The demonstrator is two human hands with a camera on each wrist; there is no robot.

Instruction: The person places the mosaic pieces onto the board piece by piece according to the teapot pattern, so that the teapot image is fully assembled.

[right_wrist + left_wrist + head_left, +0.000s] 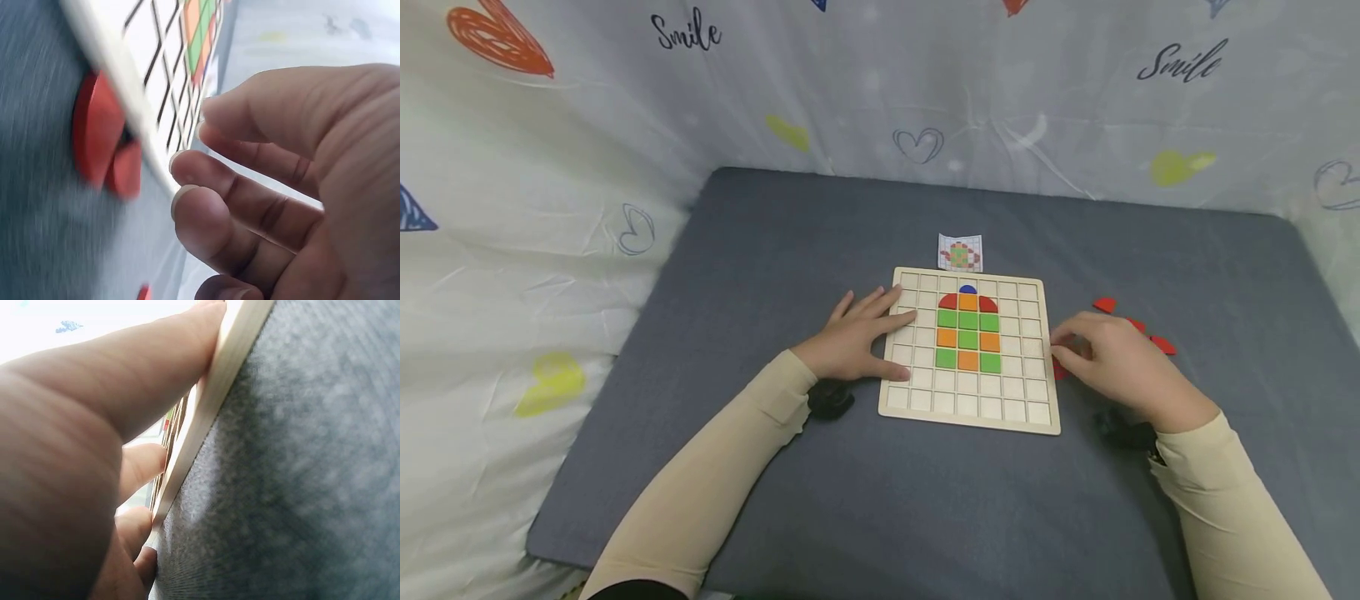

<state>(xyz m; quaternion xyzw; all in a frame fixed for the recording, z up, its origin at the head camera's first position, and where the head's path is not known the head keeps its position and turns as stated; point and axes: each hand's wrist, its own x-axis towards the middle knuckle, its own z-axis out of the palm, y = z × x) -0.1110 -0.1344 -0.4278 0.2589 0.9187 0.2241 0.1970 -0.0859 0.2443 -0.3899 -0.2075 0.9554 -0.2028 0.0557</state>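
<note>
A pale wooden grid board point(921, 404) lies on the grey cloth. Green and orange squares point(967, 339), red quarter-rounds point(949, 302) and a blue half-round point(967, 289) form a figure in its cells. My left hand point(857, 337) rests with spread fingers over the board's left edge; the left wrist view shows the thumb point(181, 340) against the rim. At the right edge my right hand point(1116, 367) hovers with loosely bent fingers, thumb and index tips close together and no piece visible between them. Two red pieces point(100, 128) lie beside the board below it.
A small printed card point(960, 252) with a coloured figure on a grid lies behind the board. Several more red pieces point(1162, 344) lie on the cloth beyond the right hand. A white curtain point(850, 92) printed with hearts and words hangs behind the table.
</note>
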